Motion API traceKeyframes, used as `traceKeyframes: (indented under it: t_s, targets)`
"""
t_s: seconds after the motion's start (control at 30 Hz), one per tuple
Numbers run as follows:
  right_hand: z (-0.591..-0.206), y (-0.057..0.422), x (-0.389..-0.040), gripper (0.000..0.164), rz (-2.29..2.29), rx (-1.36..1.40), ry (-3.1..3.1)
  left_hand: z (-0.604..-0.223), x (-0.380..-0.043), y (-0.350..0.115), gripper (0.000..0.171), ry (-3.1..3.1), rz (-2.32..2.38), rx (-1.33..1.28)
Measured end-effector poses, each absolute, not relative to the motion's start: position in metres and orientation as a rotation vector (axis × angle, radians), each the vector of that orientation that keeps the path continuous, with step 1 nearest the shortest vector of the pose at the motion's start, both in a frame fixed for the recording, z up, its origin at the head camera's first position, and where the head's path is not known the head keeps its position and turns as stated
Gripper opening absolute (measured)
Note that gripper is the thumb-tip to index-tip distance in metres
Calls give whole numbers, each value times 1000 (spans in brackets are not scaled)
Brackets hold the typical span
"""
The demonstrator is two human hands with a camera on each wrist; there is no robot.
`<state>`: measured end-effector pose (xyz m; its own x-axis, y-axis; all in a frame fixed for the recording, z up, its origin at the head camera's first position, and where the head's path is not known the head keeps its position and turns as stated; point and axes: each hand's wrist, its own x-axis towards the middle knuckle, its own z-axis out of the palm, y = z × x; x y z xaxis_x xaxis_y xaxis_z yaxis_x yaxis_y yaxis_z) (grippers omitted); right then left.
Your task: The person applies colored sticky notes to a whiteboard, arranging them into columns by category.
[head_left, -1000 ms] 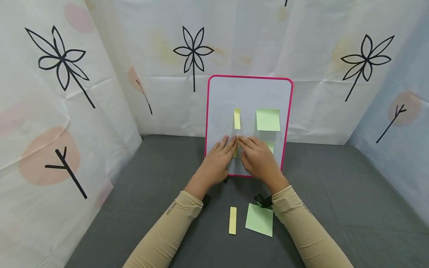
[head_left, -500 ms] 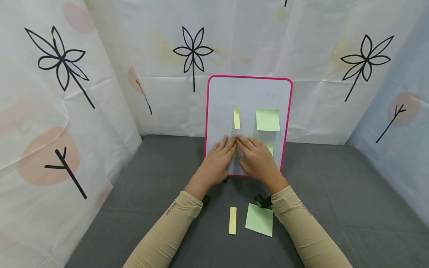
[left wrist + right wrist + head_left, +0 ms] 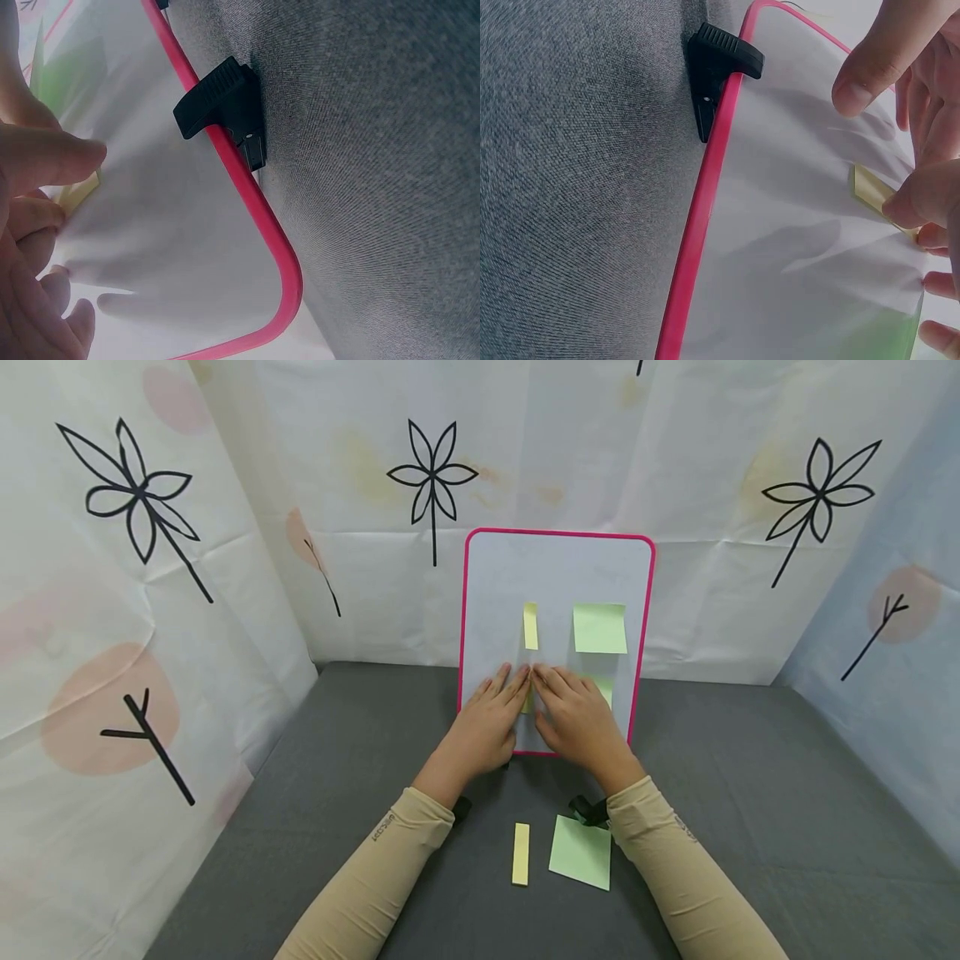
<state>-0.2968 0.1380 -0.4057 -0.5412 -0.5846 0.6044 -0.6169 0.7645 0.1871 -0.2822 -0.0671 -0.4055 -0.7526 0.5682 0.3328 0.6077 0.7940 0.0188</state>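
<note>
A white board [image 3: 555, 568] with a pink rim stands upright on the table. My left hand [image 3: 483, 722] and right hand [image 3: 581, 718] meet at its lower middle, fingers extended, fingertips pressing the top of a narrow yellow sticky strip [image 3: 527, 703]. In the right wrist view the strip's free lower end [image 3: 874, 187] tilts away from the board. Above them another yellow strip [image 3: 531, 627] sticks to the board, with a green sticky note [image 3: 600, 628] to its right. Behind my right hand a lower green note [image 3: 604, 690] is partly hidden.
On the grey table [image 3: 360, 727] nearer to me lie a yellow strip pad [image 3: 521, 854] and a green note pad [image 3: 581, 853], the latter next to my right wrist. A black clip [image 3: 217, 97] grips the board's bottom edge. Patterned cloth [image 3: 337, 468] hangs behind.
Both hands stay at the same spot on the board; only my right thumb has shifted slightly. The notes and pads have not moved.
</note>
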Motion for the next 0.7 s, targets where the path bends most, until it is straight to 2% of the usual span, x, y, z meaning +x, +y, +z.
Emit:
traceKeyframes:
  t_s: [0.33,0.7]
  targets:
    - [-406,138,-296,61,56,893,-2301,-408,-282,-68,83,-2670,-230,-911]
    - [-402,147,-286,56,135,911,-2236,-411,-276,-73,74,-2655,-295,-923]
